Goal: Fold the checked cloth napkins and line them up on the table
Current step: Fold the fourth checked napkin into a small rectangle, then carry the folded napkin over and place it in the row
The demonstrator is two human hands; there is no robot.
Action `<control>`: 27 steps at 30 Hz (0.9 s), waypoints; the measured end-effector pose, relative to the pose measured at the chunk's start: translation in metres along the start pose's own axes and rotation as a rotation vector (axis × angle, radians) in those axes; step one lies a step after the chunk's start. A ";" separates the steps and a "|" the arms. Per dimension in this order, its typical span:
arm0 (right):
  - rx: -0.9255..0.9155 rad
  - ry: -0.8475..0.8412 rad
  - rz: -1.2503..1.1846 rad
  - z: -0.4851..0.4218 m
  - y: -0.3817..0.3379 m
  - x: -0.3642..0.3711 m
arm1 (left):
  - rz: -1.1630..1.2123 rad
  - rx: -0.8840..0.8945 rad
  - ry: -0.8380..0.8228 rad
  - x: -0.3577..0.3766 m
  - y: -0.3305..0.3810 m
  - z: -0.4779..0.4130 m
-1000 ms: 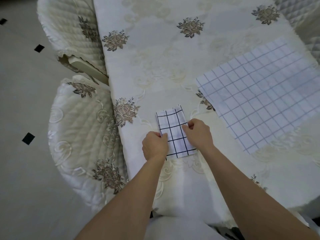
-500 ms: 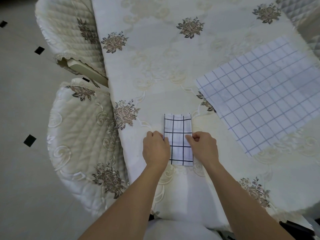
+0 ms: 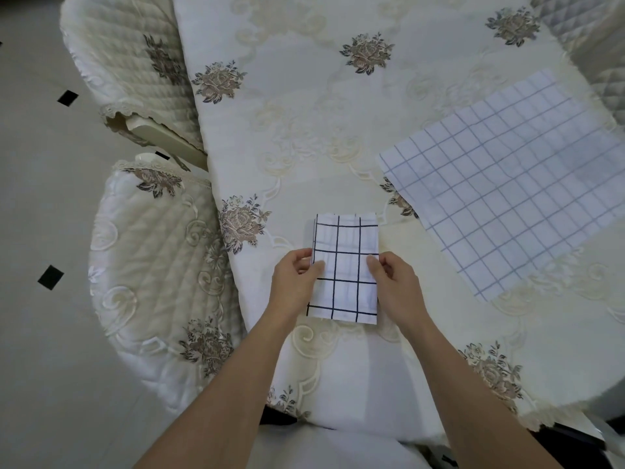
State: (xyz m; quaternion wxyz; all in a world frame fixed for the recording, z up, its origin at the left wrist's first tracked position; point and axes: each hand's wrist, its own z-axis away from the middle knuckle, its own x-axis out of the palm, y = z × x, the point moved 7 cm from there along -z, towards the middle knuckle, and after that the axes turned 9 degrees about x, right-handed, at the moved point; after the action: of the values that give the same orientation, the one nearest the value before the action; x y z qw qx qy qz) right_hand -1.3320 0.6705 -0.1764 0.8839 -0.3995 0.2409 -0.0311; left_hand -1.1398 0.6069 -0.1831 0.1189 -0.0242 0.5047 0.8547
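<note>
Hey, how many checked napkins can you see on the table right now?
2. The folded napkin, dark-lined, lies near the front edge, pinched between the left hand and right hand; the unfolded napkin, paler, lies flat to its right. None appears hidden.

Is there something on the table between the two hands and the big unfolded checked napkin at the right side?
Nothing visible. The left hand and right hand pinch the folded napkin by its side edges; between it and the unfolded napkin lies only bare tablecloth.
</note>
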 end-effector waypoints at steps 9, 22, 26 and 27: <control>-0.130 0.038 -0.097 0.042 -0.044 -0.010 | -0.126 0.202 -0.083 -0.015 0.046 0.036; -0.236 -0.010 -0.115 0.082 -0.092 0.033 | -0.285 0.383 0.242 -0.086 0.071 0.079; -0.308 -0.116 -0.048 0.106 -0.122 0.079 | -0.304 0.389 0.423 -0.142 0.072 0.104; -0.319 -0.146 -0.042 0.112 -0.129 0.091 | -0.305 0.384 0.458 -0.157 0.072 0.110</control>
State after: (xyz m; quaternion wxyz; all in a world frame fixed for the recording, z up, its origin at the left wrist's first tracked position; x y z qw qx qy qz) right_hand -1.1833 0.6379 -0.0569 0.8236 -0.5410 0.1694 0.0183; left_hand -0.9948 0.6410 -0.0420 0.1316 -0.2680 0.6608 0.6886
